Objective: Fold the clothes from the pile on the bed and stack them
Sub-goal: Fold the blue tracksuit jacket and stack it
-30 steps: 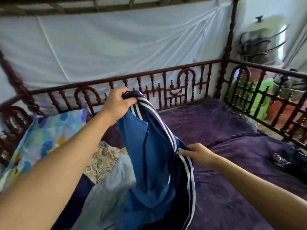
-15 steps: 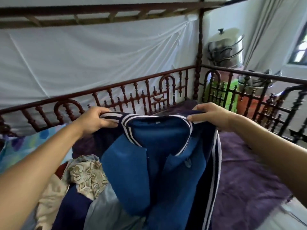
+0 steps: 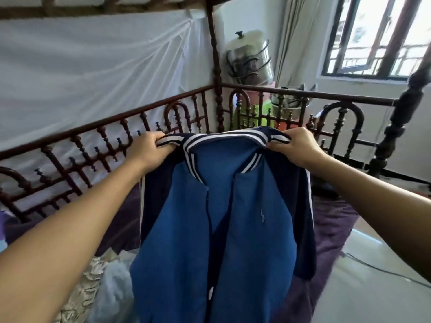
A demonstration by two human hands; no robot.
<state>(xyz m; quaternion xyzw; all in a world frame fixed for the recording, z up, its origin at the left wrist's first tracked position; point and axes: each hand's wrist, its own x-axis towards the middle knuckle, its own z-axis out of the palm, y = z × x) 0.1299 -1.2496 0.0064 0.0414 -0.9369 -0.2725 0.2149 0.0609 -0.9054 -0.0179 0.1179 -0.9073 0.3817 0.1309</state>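
Observation:
A blue jacket (image 3: 233, 229) with navy sleeves and white stripes hangs spread in front of me, its front open and facing me. My left hand (image 3: 149, 148) grips its left shoulder by the striped collar, and my right hand (image 3: 296, 145) grips the right shoulder. The jacket's hem drops out of the frame at the bottom. Behind its lower left lies the clothes pile (image 3: 102, 280), with a patterned beige piece and a pale blue one showing.
A purple blanket (image 3: 331, 231) covers the bed. A dark carved wooden railing (image 3: 98, 148) runs along the far side and the foot, with a white net behind it. Steel pots (image 3: 249, 59) stand beyond the corner post. Pale floor (image 3: 363, 283) lies at the right.
My right hand rose from the jacket's lower edge to its collar; both hands moved apart and lifted the jacket so it hangs open. The view swung right toward the window.

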